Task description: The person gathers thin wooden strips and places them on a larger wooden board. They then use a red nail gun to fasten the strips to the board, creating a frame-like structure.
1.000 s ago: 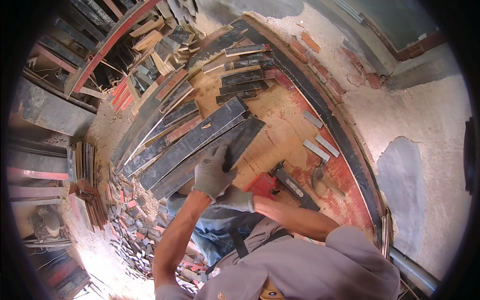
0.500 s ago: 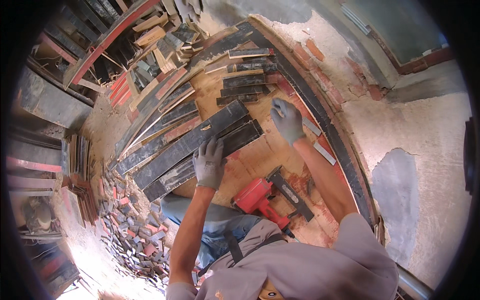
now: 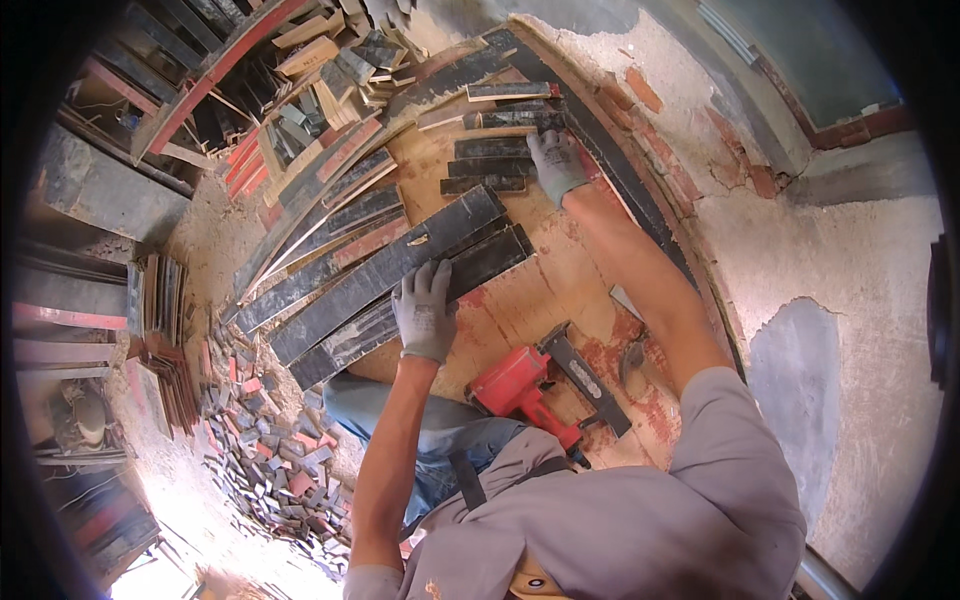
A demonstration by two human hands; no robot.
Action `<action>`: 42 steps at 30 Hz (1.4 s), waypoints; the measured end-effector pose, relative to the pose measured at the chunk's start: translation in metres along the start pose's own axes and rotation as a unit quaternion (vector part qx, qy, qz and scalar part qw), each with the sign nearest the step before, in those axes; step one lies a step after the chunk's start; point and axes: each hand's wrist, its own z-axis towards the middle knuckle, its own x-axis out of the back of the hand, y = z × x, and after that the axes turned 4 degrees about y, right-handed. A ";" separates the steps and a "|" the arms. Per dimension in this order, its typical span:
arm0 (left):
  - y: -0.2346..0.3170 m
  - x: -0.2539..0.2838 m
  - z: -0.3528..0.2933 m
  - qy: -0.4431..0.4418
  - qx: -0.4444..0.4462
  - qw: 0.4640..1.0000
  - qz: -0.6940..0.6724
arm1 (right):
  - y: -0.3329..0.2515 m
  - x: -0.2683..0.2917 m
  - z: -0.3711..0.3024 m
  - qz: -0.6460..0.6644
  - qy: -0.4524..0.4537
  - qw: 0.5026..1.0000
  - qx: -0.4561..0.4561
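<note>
My left hand (image 3: 425,312), in a grey glove, lies flat with spread fingers on the long dark planks (image 3: 400,265) that run slantwise across the reddish wooden panel (image 3: 540,295). My right arm stretches far forward. My gloved right hand (image 3: 556,162) rests on the right ends of several short dark strips (image 3: 495,150) stacked near the panel's far edge; whether it grips one is unclear. A red nail gun (image 3: 520,385) lies on the panel close to my body, between my arms, with no hand on it.
A rough plastered wall (image 3: 800,250) with exposed brick runs along the right. Stacks of planks and offcuts (image 3: 320,60) lie beyond the panel. Small wood scraps (image 3: 270,450) litter the sandy floor at the left. A small tool (image 3: 632,357) lies right of the nail gun.
My right hand has left the spot by the nail gun and reached forward to the short strips. My left hand has stayed on the long planks.
</note>
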 end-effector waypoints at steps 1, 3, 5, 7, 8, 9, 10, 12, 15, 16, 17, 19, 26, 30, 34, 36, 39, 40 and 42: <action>-0.003 0.001 -0.002 0.002 0.000 1.000 0.005 | -0.002 0.003 0.003 0.000 -0.017 1.000 0.004; -0.005 0.000 -0.002 0.002 -0.004 1.000 0.009 | -0.001 0.004 0.003 0.017 -0.009 1.000 0.023; -0.002 -0.003 0.000 -0.001 -0.010 1.000 0.009 | 0.006 0.002 0.003 0.052 0.043 0.996 0.055; 0.004 -0.008 0.001 0.009 -0.018 1.000 0.015 | 0.021 0.000 0.010 0.069 -0.017 0.997 0.032; 0.006 -0.009 0.002 0.015 -0.022 0.999 0.017 | 0.031 0.000 0.012 0.077 -0.046 0.996 0.021; 0.004 -0.011 0.000 0.022 -0.031 0.999 0.018 | 0.035 0.002 0.010 0.065 -0.039 0.997 0.018; 0.002 -0.007 -0.005 0.040 -0.028 0.999 0.011 | 0.031 0.003 0.005 0.059 -0.034 0.998 0.019; -0.006 0.007 -0.022 0.078 -0.015 0.997 0.001 | 0.015 0.012 -0.002 0.099 -0.024 0.994 0.024; -0.029 0.040 -0.066 0.241 0.065 0.968 -0.030 | 0.019 0.061 -0.035 0.213 -0.018 0.977 0.006; -0.051 0.043 -0.086 0.273 0.114 0.955 -0.012 | 0.031 0.082 -0.054 0.239 -0.008 0.971 -0.009; -0.084 0.046 -0.107 0.315 0.146 0.936 0.051 | 0.041 0.099 -0.072 0.262 0.004 0.965 -0.025; -0.140 0.050 -0.147 0.312 0.322 0.892 0.051 | 0.058 0.121 -0.108 0.304 0.044 0.951 0.036; -0.273 0.050 -0.218 0.190 0.403 0.745 -0.497 | -0.048 0.098 -0.133 0.363 -0.054 0.917 0.156; -0.236 0.050 -0.173 0.097 0.423 0.747 -0.504 | -0.048 0.095 -0.146 0.427 -0.031 0.904 -0.010; -0.240 0.054 -0.166 0.083 0.407 0.713 -0.565 | -0.058 0.042 -0.149 0.559 -0.095 0.776 -0.275; -0.247 0.054 -0.162 0.078 0.379 0.719 -0.577 | -0.071 0.025 -0.143 0.578 -0.175 0.745 -0.282; -0.252 0.051 -0.179 0.133 0.417 0.705 -0.557 | -0.096 0.031 -0.147 0.600 -0.154 0.738 -0.269; -0.251 0.046 -0.179 0.131 0.422 0.712 -0.547 | -0.086 0.020 -0.151 0.575 -0.116 0.767 -0.259; -0.248 0.042 -0.181 0.135 0.419 0.722 -0.534 | -0.071 -0.006 -0.167 0.514 -0.045 0.820 -0.247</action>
